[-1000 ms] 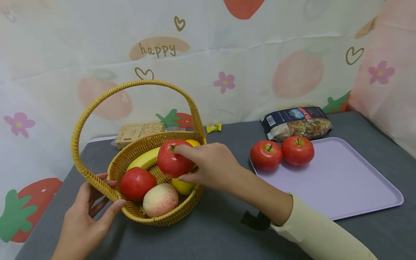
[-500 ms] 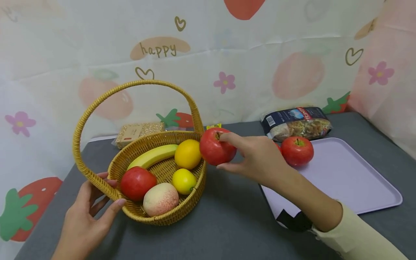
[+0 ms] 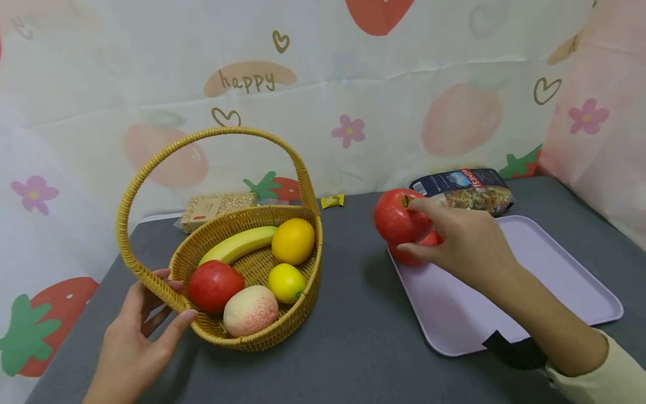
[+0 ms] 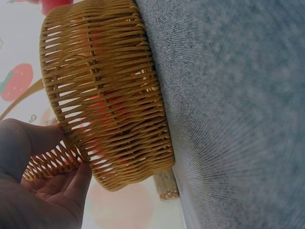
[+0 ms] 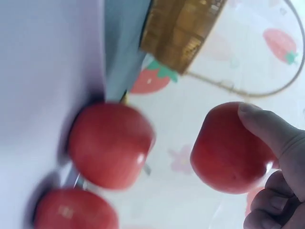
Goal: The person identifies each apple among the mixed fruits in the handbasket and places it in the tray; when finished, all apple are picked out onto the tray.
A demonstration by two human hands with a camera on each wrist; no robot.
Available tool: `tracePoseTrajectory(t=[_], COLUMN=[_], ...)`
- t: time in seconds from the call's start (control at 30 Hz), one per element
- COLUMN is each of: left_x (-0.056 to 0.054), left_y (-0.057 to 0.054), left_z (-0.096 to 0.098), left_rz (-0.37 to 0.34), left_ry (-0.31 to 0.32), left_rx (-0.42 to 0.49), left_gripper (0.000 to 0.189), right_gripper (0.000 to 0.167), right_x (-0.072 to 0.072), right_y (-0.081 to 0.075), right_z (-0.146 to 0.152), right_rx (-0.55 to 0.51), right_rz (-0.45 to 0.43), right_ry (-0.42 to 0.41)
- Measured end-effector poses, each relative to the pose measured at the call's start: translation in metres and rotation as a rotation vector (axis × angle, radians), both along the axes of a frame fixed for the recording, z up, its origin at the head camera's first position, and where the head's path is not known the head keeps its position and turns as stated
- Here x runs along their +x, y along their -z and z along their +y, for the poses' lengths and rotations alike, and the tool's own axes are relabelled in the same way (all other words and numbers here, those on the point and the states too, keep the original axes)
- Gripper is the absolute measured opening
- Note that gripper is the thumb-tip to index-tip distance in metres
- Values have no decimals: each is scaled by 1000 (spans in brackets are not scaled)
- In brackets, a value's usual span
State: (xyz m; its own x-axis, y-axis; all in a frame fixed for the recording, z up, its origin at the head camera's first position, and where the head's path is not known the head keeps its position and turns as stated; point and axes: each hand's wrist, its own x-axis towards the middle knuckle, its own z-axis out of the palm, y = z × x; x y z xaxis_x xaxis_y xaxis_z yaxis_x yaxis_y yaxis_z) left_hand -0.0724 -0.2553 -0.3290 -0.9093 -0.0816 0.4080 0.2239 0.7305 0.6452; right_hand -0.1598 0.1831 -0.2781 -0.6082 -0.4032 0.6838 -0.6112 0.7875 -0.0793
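My right hand (image 3: 469,247) pinches a red apple (image 3: 398,216) between thumb and fingers, above the left edge of a lilac tray (image 3: 454,331). Below it, a second red apple (image 3: 410,257) shows on the tray; the right wrist view has two apples there, the nearer apple (image 5: 112,145) and another apple (image 5: 76,210). My left hand (image 3: 133,342) grips the wicker basket (image 3: 308,306) at the left foot of its handle, as the left wrist view confirms. Inside lie a banana (image 3: 237,244), an orange (image 3: 292,241), a lemon (image 3: 286,283), a peach (image 3: 250,311) and a round red fruit (image 3: 215,286).
A bag of pasta (image 3: 479,196) lies behind the tray against the printed cloth backdrop (image 3: 313,112). Behind the basket is a packet of pale grains (image 3: 217,207). A small yellow wrapped candy (image 3: 332,200) lies at the back of the grey table (image 3: 353,348).
My right hand has lifted the apple out of the basket and carried it right, over to the tray's left edge. My left hand has stayed on the basket.
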Motion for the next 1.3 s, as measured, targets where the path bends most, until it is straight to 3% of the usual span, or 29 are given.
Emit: tracePoseTrajectory(t=[0.37, 0.57, 0.7, 0.8, 1.0, 1.3], left_x=[-1, 0, 0, 1, 3, 2], left_y=[1, 1, 2, 1, -1, 0], left_z=[-1, 0, 0, 0, 2, 2], left_rz=[-11, -4, -2, -6, -28, -28], left_ry=[-15, -8, -8, -15, -41, -29], left_rx=[-12, -2, 5, 10, -15, -13], left_gripper=[73, 73, 73, 73, 72, 73], right_gripper=[65, 93, 99, 78, 75, 68], right_x=[2, 3, -1, -4, -8, -17], right_y=[7, 9, 11, 13, 20, 33], right_z=[58, 85, 105, 116, 130, 138], right_rx=[2, 5, 35, 61, 75, 112], right_rz=[56, 72, 99, 98, 0, -300], right_ry=[133, 247, 313, 362, 435, 490])
